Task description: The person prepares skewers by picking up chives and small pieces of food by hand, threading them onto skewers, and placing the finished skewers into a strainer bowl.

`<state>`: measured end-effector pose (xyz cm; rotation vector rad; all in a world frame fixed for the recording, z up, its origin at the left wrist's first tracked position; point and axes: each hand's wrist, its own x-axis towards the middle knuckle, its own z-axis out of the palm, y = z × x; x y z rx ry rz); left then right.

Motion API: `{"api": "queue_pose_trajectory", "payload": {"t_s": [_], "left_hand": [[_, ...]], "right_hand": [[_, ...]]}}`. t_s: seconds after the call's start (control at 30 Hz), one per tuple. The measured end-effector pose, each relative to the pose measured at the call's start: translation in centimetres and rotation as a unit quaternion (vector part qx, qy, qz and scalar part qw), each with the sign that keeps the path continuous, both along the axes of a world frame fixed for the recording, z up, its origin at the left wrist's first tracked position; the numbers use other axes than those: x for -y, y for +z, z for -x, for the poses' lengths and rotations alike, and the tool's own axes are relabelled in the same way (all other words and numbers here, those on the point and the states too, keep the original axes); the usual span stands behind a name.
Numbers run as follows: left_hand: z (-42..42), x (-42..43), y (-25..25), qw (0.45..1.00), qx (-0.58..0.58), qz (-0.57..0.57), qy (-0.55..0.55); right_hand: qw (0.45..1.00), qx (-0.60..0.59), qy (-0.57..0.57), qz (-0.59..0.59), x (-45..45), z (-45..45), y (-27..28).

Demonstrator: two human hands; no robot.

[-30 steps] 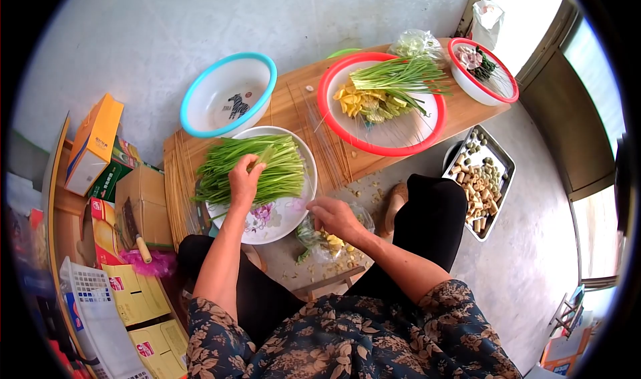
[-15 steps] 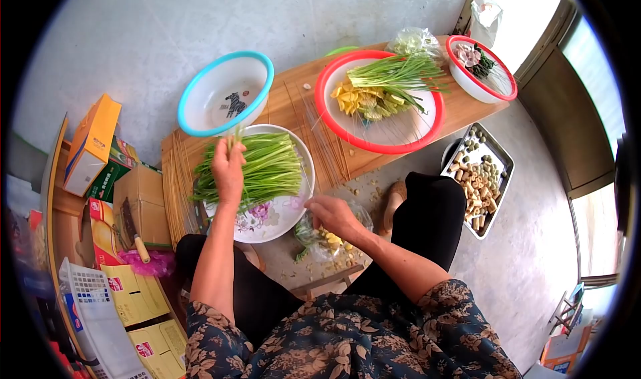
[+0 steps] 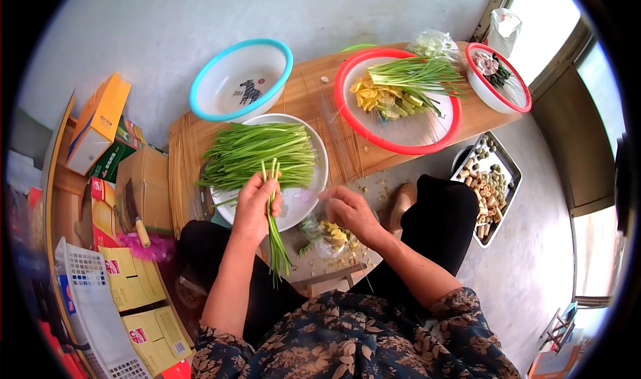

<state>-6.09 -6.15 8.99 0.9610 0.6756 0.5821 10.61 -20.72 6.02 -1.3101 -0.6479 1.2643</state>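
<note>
My left hand grips a small bunch of green stalks, whose cut ends stick up above the fingers while the rest hangs below. Behind it, a heap of green stalks lies on a white plate. To the right of the plate, my right hand is closed with fingers curled; a thin skewer seems to point down from it, but the grip is not clear. A red-rimmed basin holds yellow slices and more green stalks.
A blue-rimmed basin stands at the back left of the wooden table. Thin skewers lie at its left end. A smaller red-rimmed basin and a metal tray are right. A knife lies by boxes.
My left hand has come back toward my body with a small bunch of stalks, now hanging down. My right hand has shifted slightly right. The whole view has turned a little.
</note>
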Motion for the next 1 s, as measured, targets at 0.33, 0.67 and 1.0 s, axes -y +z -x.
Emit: {"api": "queue_pose_trajectory", "payload": {"t_s": [0.33,0.67,1.0], "left_hand": [[0.8,0.0,-3.5,0.999,-0.008,0.041,0.025],[0.7,0.5,-4.4,0.997,0.004,0.083,0.007],[0.9,0.4,-4.9,0.994,0.017,0.102,0.018]], "right_hand": [[0.997,0.004,0.066,-0.043,-0.5,2.7,0.0],[0.998,0.004,0.046,-0.036,-1.1,3.1,0.5],[0.998,0.025,0.060,-0.017,-0.8,3.1,0.6]]}}
